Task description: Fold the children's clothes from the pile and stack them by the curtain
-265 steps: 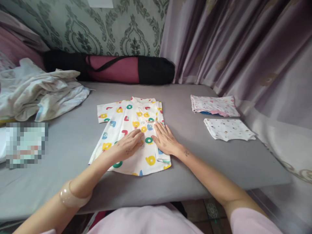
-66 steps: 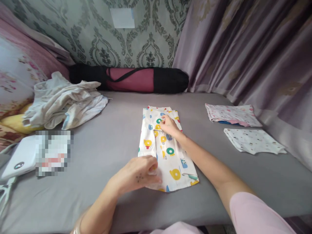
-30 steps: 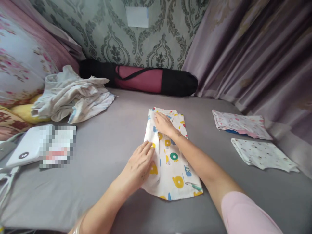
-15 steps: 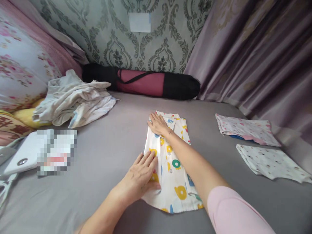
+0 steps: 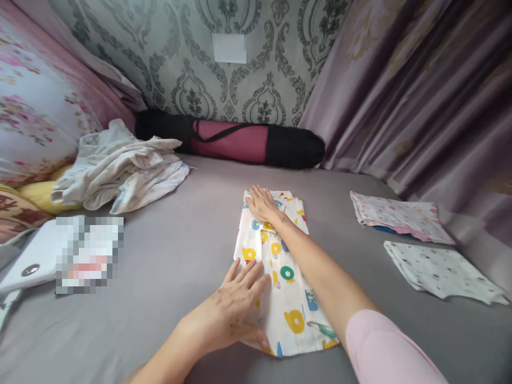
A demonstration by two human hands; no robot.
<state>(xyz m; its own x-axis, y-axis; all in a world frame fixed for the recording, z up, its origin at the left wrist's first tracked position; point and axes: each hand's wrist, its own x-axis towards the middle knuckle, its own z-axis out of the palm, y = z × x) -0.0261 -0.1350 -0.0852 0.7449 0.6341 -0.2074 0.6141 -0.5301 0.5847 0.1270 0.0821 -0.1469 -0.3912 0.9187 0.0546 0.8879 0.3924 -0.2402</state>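
Observation:
A white garment (image 5: pixel 294 298) with yellow, green and blue prints lies on the grey sheet in front of me, its sides folded inward into a long strip. My right hand (image 5: pixel 262 204) rests flat on its far left end, fingers spread, with the forearm crossing over the cloth. On the garment's near left side lies my left hand (image 5: pixel 240 298), palm down with the fingers apart, and its thumb is near the bottom hem. Neither hand grips the cloth. The part under my palms and right forearm is hidden.
To the right lie a folded pink-patterned garment (image 5: pixel 404 216) and a folded white spotted garment (image 5: pixel 446 272). A crumpled pile of pale clothes (image 5: pixel 120 165) is at the left, above a white device (image 5: pixel 44 250). A black and maroon long bag (image 5: pixel 232 143) lies along the wall.
My left hand has shifted slightly toward me and to the right along the garment, its fingers spreading more. My right hand stays on the far end. The view has tilted up a little.

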